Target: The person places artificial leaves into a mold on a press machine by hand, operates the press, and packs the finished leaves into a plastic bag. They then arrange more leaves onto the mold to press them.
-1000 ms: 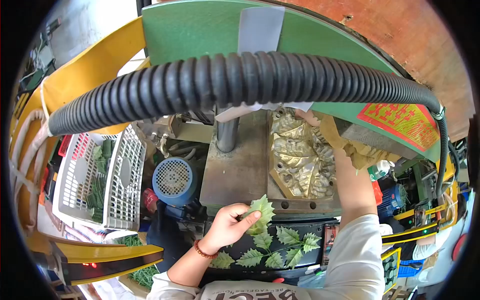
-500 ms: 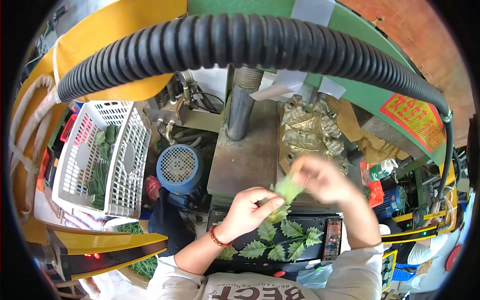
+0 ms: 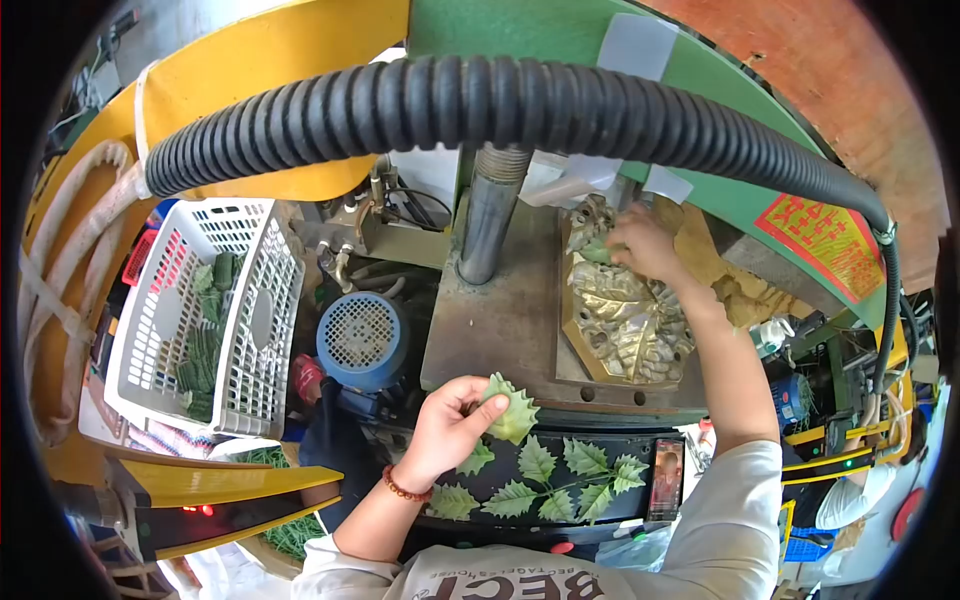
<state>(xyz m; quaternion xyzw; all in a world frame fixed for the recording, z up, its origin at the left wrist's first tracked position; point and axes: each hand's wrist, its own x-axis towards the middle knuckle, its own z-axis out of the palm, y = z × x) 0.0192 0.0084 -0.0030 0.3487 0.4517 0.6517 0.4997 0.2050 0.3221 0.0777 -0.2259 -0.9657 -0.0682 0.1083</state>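
My left hand (image 3: 452, 420) pinches a small stack of green artificial leaves (image 3: 512, 408) in front of the machine's base plate. Over the far end of the brass leaf-shaped mould (image 3: 635, 325), my right hand (image 3: 643, 243) has its fingers bent down on a green leaf piece (image 3: 597, 250). Part of that piece is hidden by the fingers. Below the hands, a spray of toothed green leaves (image 3: 545, 480) lies on the black surface.
A ribbed black hose (image 3: 500, 100) arches across the top. To the left stand a white basket (image 3: 270, 310) of green leaves and a blue motor (image 3: 360, 340). A steel column (image 3: 488, 225) rises beside the mould. Yellow-framed bars (image 3: 220, 505) flank both sides.
My right hand has moved from beside the left hand up to the mould with a leaf piece. My left hand has drawn left and slightly down, keeping the stack.
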